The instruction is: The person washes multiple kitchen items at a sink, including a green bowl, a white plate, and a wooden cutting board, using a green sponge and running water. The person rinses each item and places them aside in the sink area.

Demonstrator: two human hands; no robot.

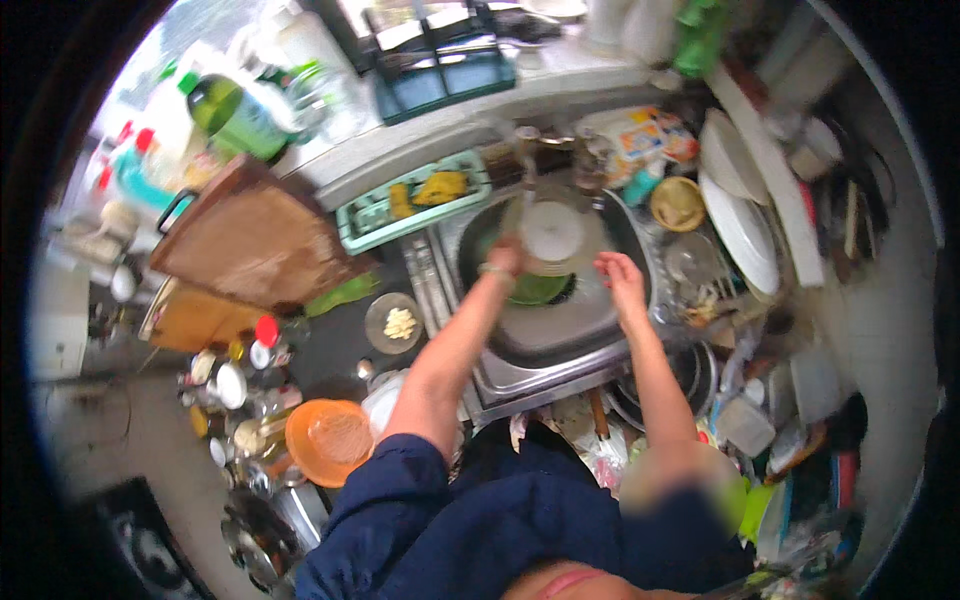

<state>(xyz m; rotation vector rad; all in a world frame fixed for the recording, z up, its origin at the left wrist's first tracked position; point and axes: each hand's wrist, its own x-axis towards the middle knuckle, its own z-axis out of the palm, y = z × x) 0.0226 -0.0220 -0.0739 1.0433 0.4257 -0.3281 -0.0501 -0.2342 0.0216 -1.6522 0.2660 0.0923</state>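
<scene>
My left hand (pixel 507 256) grips the rim of a pale round dish (pixel 553 231), its outline blurred, in the upper part of the stainless steel sink (pixel 547 337). The faucet (pixel 528 161) stands directly above that dish. Lower in the sink, a green round object (pixel 538 290) is partly covered by the dish. To the right of the dish, my right hand (pixel 622 281) hovers over the basin with its fingers apart and nothing in them.
Left of the sink, a glass plate (pixel 394 322) holds pale chopped pieces. A mint-green tray (pixel 412 199) with yellow items borders the sill. Bowls and a white platter (pixel 739 232) crowd the right side. An orange basin (pixel 328 442) sits by my left elbow, near several jars.
</scene>
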